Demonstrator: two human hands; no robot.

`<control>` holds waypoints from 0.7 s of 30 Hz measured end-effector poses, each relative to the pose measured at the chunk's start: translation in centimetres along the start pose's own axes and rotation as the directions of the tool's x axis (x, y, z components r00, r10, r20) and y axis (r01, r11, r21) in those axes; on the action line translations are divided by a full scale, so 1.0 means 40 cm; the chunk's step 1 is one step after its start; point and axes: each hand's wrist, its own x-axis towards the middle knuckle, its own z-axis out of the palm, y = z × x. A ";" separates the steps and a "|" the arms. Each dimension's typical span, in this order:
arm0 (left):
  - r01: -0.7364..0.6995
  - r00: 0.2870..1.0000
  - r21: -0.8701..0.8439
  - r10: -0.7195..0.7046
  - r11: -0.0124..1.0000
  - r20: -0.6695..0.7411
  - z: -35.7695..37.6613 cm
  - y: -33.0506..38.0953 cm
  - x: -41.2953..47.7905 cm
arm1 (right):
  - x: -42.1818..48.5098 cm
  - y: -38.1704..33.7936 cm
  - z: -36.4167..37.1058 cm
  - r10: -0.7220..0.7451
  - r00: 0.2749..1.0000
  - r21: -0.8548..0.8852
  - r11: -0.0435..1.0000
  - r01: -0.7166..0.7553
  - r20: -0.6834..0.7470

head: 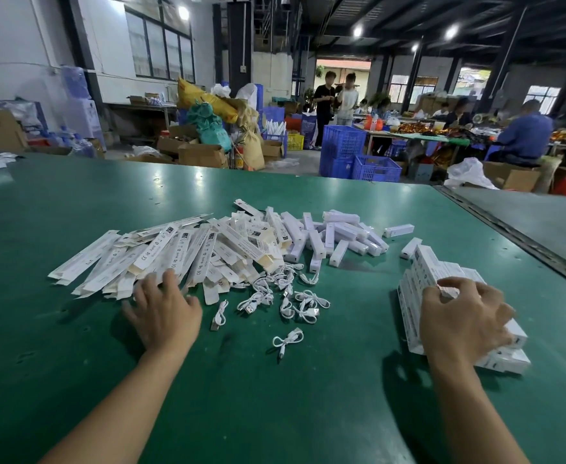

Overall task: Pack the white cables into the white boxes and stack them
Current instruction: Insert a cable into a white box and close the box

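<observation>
Stacked white boxes under right grip

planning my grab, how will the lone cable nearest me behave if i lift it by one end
The cable is probably floppy: it lies in loose loops, so it would likely dangle. Thin and short, it is likely very light. Pushed, it should slide, not roll, on the flat table.

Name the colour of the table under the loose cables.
The table is green, seen in the head view.
</observation>
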 end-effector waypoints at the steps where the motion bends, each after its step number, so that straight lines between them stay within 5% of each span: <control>1: 0.025 0.998 0.088 -0.030 0.996 0.055 0.001 -0.023 0.017 | -0.007 -0.007 0.001 -0.035 0.999 0.026 0.999 0.036 -0.015; 5: 0.104 0.954 0.254 -0.169 0.962 0.248 0.012 -0.078 0.067 | -0.075 -0.052 0.016 -0.291 0.956 0.161 0.942 0.294 -0.043; 9: 0.017 0.929 0.298 -0.125 0.954 0.348 0.014 -0.071 0.072 | -0.137 -0.078 0.033 -0.422 0.904 0.239 0.887 0.396 0.066; 15: -0.099 0.983 0.403 0.027 0.910 0.180 -0.005 -0.056 0.048 | -0.174 -0.088 0.037 -0.463 0.871 0.279 0.869 0.410 0.162; 21: -0.107 0.986 0.082 0.095 0.991 0.138 -0.018 -0.043 0.024 | -0.195 -0.093 0.041 -0.512 0.839 0.320 0.839 0.441 0.186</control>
